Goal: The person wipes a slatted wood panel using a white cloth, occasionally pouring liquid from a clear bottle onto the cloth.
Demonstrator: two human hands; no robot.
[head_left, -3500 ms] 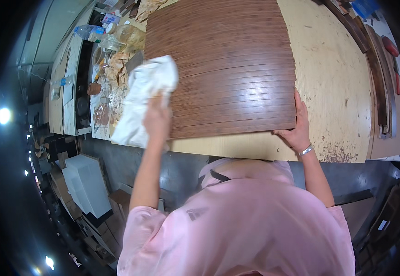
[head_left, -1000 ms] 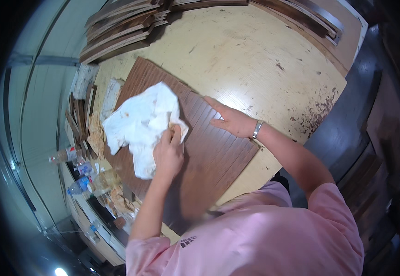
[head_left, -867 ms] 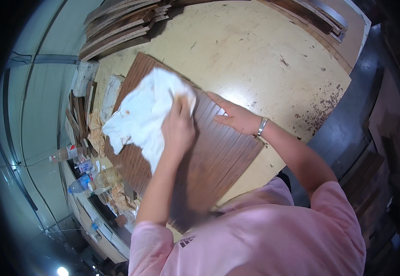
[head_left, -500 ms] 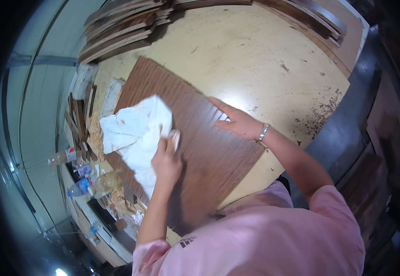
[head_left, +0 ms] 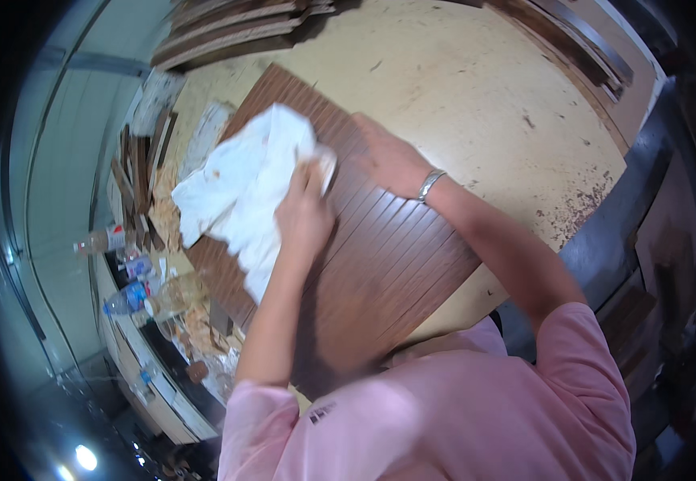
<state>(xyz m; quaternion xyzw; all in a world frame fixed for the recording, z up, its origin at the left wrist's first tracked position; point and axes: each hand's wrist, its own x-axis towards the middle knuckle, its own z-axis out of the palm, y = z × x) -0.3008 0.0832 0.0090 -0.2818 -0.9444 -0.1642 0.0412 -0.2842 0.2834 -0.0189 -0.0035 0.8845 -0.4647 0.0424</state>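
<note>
A brown wooden panel with narrow parallel grooves lies slantwise on the pale worktable. My left hand is closed on a white cloth, part of it bunched by the fingers. The rest of the cloth spreads loosely over the panel's left part and shows a few brown spots. Against the panel's far right edge rests my right hand, palm down, fingers stretched out and thumb apart. A silver-coloured band circles that wrist. Slight blur softens the fingertips of both hands.
Stacked dark boards lie at the far left, and long strips at the far right. Short wood offcuts and several plastic bottles crowd the left side. Brown flecks dot the worktable near its right edge.
The whole view has shifted somewhat. My left hand has slid the cloth farther away across the panel, and my right hand has moved up and left along the panel's edge.
</note>
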